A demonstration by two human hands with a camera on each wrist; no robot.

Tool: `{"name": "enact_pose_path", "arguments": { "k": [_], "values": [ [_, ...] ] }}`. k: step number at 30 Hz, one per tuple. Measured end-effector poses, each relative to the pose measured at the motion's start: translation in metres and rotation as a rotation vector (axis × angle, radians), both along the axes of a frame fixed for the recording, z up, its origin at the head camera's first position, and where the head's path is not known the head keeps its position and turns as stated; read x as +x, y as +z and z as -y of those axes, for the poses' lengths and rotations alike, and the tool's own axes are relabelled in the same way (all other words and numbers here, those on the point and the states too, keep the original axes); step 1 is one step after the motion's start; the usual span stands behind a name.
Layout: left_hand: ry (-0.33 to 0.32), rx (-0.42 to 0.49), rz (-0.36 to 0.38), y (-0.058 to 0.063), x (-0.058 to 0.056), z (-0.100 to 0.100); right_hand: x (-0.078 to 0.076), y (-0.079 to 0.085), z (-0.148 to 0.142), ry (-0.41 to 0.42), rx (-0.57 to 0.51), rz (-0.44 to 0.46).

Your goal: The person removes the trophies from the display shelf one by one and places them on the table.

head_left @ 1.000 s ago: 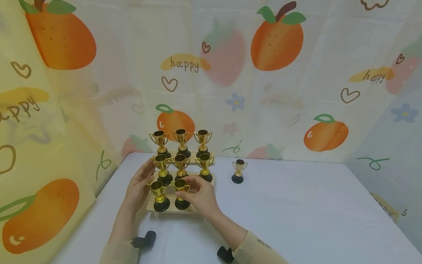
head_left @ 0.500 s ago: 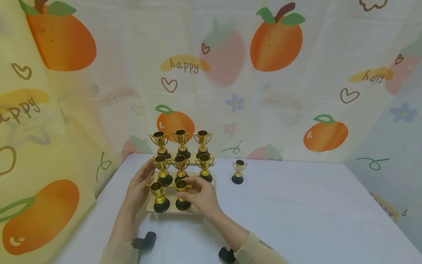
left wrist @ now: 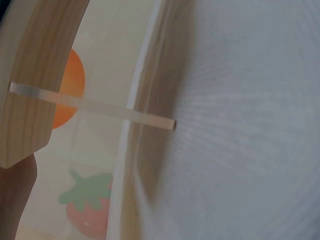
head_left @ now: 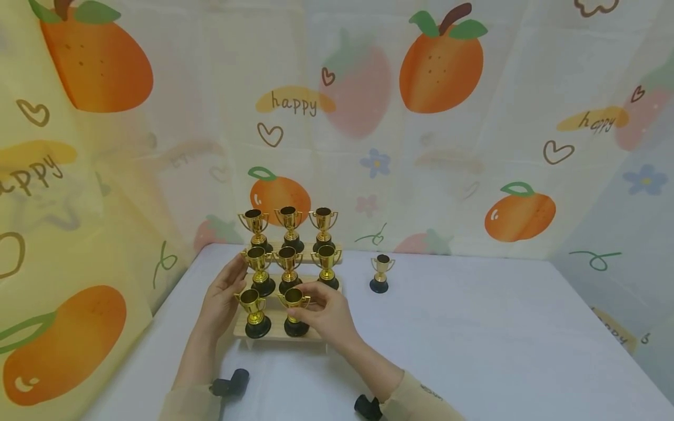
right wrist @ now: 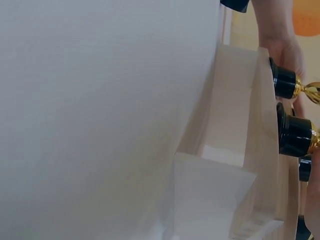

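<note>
My right hand (head_left: 330, 313) pinches a small gold trophy (head_left: 293, 299) with a black base, which stands upright on the lowest step of a tiered wooden stand (head_left: 276, 334). In the right wrist view that trophy's black base (right wrist: 296, 136) sits against the step. Left of it on the same step is another gold trophy (head_left: 255, 310). My left hand (head_left: 223, 301) rests along the stand's left side, fingers mostly straight, fingertips near the middle step. The left wrist view shows the stand's wooden edge (left wrist: 35, 85) with a bit of a hand (left wrist: 17, 192) below it.
Three trophies stand on the middle step, such as the right one (head_left: 327, 266), and three on the top step, such as the centre one (head_left: 289, 225). A lone trophy (head_left: 381, 273) stands right of the stand on the white tabletop (head_left: 474, 333). A fruit-print cloth (head_left: 442, 175) hangs behind.
My right hand has shifted the pinched trophy slightly to the right along the lowest step, widening the gap from the trophy at its left. My left hand has stayed in place.
</note>
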State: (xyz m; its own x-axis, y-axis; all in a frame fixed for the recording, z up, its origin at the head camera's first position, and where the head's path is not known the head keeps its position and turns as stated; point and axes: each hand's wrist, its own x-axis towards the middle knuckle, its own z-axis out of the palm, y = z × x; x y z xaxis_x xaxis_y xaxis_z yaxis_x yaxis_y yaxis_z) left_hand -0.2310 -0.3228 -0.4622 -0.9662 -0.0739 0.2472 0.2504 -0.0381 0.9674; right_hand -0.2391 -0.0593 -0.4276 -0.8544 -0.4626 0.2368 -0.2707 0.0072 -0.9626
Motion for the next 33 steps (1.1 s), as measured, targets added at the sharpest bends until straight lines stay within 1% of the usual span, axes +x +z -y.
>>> {"name": "enact_pose_path", "arguments": {
  "k": [7,11,15,20,27,33],
  "values": [
    [0.012,-0.008,0.026,0.002,0.001,-0.002,-0.001,-0.001,-0.011,0.012,-0.012,0.011],
    [-0.001,0.004,0.005,0.001,0.002,-0.003,-0.001,0.001,-0.019,0.014,-0.022,0.008],
    [-0.008,0.017,-0.031,0.000,0.002,-0.003,-0.003,0.001,-0.029,0.018,-0.043,0.003],
    [-0.011,0.025,-0.064,-0.001,0.001,-0.004,-0.007,0.000,-0.041,0.025,-0.077,-0.020],
    [-0.004,0.019,-0.058,0.000,0.001,-0.004,-0.012,-0.001,-0.056,0.022,-0.098,-0.054],
    [-0.003,0.010,-0.046,0.000,0.001,-0.003,-0.014,-0.004,-0.066,0.019,-0.092,-0.095]
  ]
}}
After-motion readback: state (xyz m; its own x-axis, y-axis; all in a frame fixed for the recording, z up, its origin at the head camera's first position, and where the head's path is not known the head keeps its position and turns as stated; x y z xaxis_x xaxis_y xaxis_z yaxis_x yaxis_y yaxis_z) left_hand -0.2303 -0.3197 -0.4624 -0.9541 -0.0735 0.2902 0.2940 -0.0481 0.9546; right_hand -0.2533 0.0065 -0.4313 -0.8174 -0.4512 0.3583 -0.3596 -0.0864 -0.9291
